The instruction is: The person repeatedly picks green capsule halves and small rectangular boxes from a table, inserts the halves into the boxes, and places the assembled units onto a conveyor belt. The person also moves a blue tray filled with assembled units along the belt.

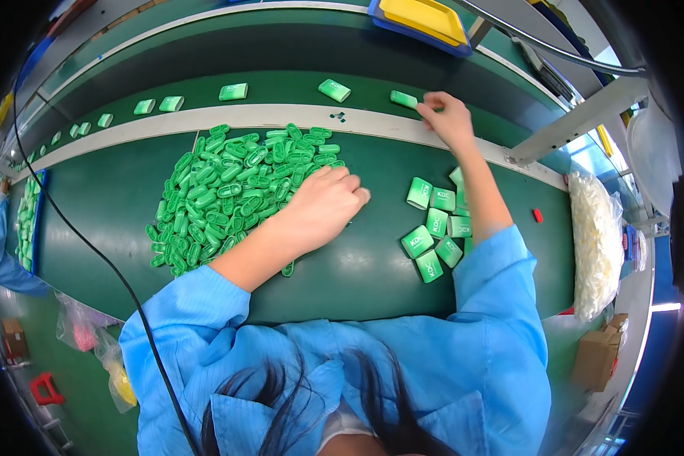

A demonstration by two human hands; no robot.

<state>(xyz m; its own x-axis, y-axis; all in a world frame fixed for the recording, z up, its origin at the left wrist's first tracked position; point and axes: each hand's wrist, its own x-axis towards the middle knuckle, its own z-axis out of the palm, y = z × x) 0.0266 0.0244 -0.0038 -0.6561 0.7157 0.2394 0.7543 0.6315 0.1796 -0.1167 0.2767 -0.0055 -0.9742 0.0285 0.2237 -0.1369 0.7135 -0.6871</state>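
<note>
My left hand [323, 204] rests palm down on the green table at the right edge of a heap of small green plastic ring-shaped parts [232, 190]; its fingers are curled and what they hold is hidden. My right hand [446, 115] reaches over the white rail to the conveyor belt [281, 83], its fingertips on a green rectangular case [404, 99]. A cluster of similar green cases [437, 232] lies by my right forearm.
More green cases [233, 92] ride spaced along the belt to the left. A yellow tray in a blue bin [425, 21] sits beyond the belt. A bag of white parts [596, 243] lies at the right. A black cable [91, 243] crosses the table's left side.
</note>
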